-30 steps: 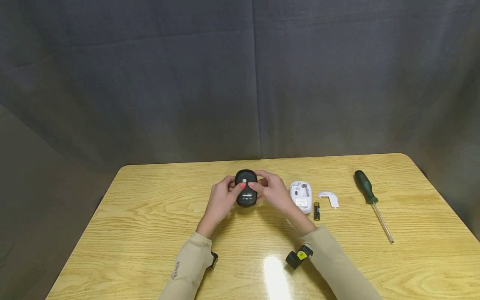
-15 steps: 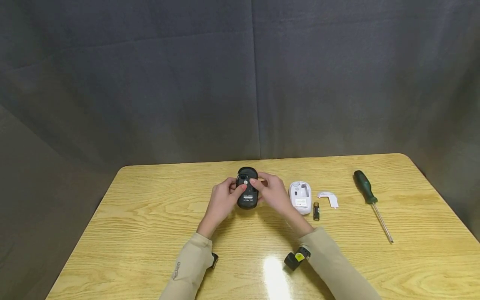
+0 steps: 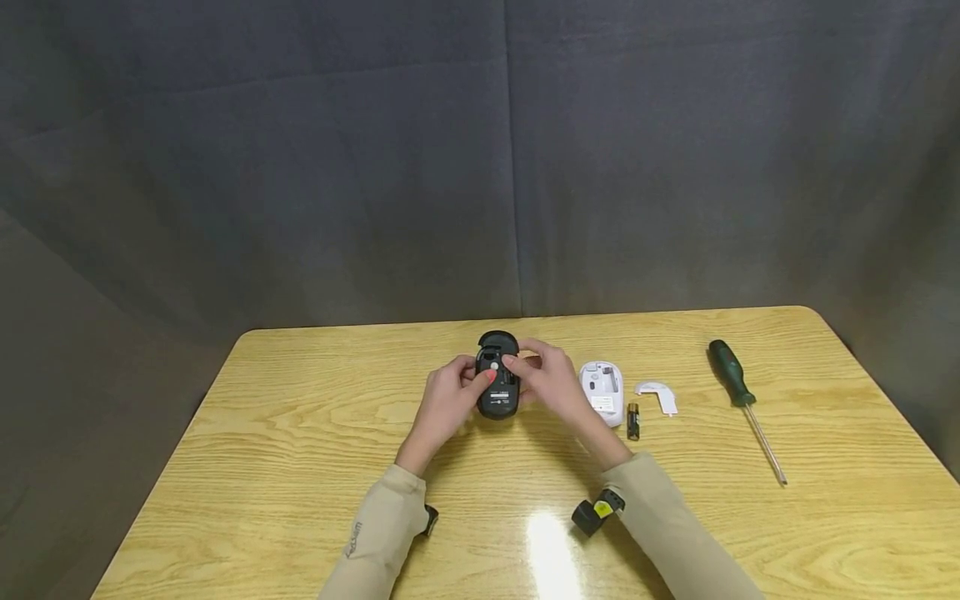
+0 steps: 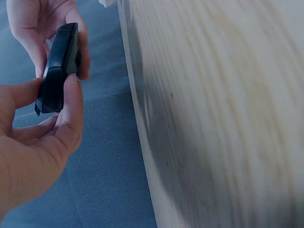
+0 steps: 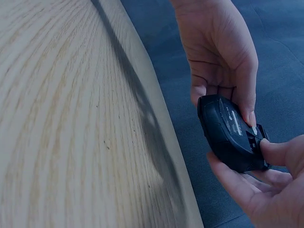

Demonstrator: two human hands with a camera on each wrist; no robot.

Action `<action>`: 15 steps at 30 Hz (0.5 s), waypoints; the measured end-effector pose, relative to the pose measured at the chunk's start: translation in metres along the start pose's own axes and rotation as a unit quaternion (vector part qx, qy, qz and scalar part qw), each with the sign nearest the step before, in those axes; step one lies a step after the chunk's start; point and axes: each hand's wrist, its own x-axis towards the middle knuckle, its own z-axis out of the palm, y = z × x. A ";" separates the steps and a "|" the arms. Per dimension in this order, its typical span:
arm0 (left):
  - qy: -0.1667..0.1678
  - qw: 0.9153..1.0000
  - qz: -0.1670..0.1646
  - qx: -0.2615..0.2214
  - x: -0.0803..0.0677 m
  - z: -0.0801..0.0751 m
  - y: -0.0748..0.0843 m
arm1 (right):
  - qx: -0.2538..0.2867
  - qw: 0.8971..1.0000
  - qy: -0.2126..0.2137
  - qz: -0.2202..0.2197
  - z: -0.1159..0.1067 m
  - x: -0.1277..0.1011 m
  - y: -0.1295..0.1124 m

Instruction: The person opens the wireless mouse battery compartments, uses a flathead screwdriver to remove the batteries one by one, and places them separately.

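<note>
Since the frame one second back, the battery cover (image 3: 497, 340) has been slid outward toward 12 o'clock on the black mouse (image 3: 498, 385); it was flush then, now it overhangs the far end and a gap is exposed beneath it. Both hands have been kept in nearly the same place.

Left hand (image 3: 448, 400): fingers curled round the mouse's 9 o'clock flank, thumb pressed on the upturned underside. Right hand (image 3: 551, 379): curled round the 3 o'clock flank, thumb tip laid on the underside near the cover seam. The mouse is held belly-up just above the desk (image 3: 300, 467), centre of view; nothing else is gripped by either hand.

Handling, as judged: light, rigid plastic shell, smooth and somewhat slippery on the curved back. Best taken by the two long flanks, as is being done. The cover looks thin with small latch tabs, so it should be pushed along its slide line, not pried. The battery bay cannot be seen into from any view.

Outward at 3 o'clock: a white mouse (image 3: 602, 392) lies belly-up with its bay open, a loose battery (image 3: 633, 421) just beside it, a white cover (image 3: 657, 396) near that, and a green-handled screwdriver (image 3: 742, 404) well apart further right.
</note>
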 end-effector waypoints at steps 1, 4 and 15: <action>0.001 1.000 -0.001 0.000 0.000 0.000 0.000 | 0.002 1.000 0.010 0.000 0.000 0.000 -0.001; 0.003 1.000 -0.007 0.001 0.001 0.000 0.000 | 0.014 0.999 0.048 -0.001 0.001 0.001 -0.004; -0.008 1.000 -0.022 -0.006 0.001 0.000 -0.001 | 0.111 0.988 0.104 -0.003 -0.010 0.004 -0.008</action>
